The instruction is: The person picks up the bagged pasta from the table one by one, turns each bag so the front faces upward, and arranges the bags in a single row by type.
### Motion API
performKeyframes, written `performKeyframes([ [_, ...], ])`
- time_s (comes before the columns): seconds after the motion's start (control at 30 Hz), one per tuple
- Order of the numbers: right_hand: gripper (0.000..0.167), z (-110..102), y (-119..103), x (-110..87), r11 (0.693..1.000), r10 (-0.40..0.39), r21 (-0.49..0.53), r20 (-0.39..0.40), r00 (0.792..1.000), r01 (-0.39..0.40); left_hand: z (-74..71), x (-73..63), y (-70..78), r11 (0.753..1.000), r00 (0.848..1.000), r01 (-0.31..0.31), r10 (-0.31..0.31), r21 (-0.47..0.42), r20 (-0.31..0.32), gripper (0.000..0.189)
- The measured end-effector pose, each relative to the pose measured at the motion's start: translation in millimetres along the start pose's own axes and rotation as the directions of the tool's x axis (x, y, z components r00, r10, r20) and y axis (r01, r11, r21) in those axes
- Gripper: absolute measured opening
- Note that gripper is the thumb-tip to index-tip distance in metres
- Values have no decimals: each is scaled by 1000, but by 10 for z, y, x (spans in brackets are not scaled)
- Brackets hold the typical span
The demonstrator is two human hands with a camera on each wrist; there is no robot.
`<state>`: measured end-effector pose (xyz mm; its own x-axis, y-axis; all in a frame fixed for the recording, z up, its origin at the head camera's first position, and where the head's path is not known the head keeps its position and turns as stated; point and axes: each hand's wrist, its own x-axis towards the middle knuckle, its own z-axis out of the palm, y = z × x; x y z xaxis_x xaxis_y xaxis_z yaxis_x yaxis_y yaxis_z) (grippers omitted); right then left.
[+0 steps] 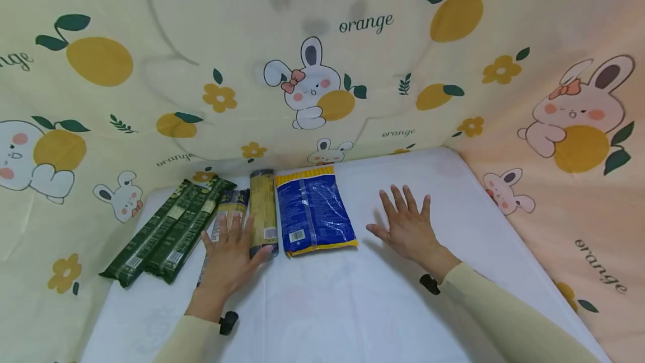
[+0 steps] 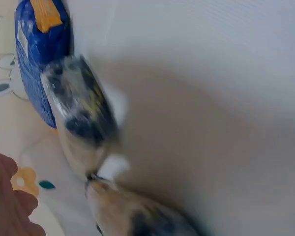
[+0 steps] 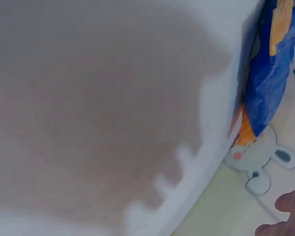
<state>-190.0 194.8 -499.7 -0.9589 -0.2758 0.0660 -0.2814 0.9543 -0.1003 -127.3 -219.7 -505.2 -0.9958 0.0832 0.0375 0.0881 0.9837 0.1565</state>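
Observation:
My left hand, fingers spread, is over a narrow clear-and-blue packet that it partly hides. Its thumb lies across the lower end of a yellow packet with dark ends, long and round like bundled dry noodles. Two long green packets slant side by side to the left of this hand. To the right of the yellow packet lies a flat blue bag with yellow ends. My right hand is spread above the white surface, to the right of the blue bag, holding nothing.
The packets lie in a row towards the back of a white-covered table. Behind it hangs a pale curtain printed with rabbits and oranges, which continues down the right side. A dark band sits at the right wrist.

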Motion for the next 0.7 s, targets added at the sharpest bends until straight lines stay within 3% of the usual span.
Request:
performKeyframes([
  [0.17, 94, 20, -238, 147, 998, -62, -26, 13, 998, 63, 30, 213, 195, 998, 997, -64, 63, 20, 41, 85],
  [0.4, 94, 202, -664, 456, 987, -149, -43, 148, 978, 156, 130, 657, 401, 988, 982, -112, 94, 105, 165, 84],
  [0.53, 93, 300, -785, 521, 982, -183, -7, 233, 955, 190, 128, 766, 441, 985, 965, -129, 98, 117, 242, 92],
  [0.7, 87, 317, -794, 453, 983, -182, 29, 306, 934, 182, 83, 791, 535, 975, 946, -170, 121, 142, 302, 96],
])
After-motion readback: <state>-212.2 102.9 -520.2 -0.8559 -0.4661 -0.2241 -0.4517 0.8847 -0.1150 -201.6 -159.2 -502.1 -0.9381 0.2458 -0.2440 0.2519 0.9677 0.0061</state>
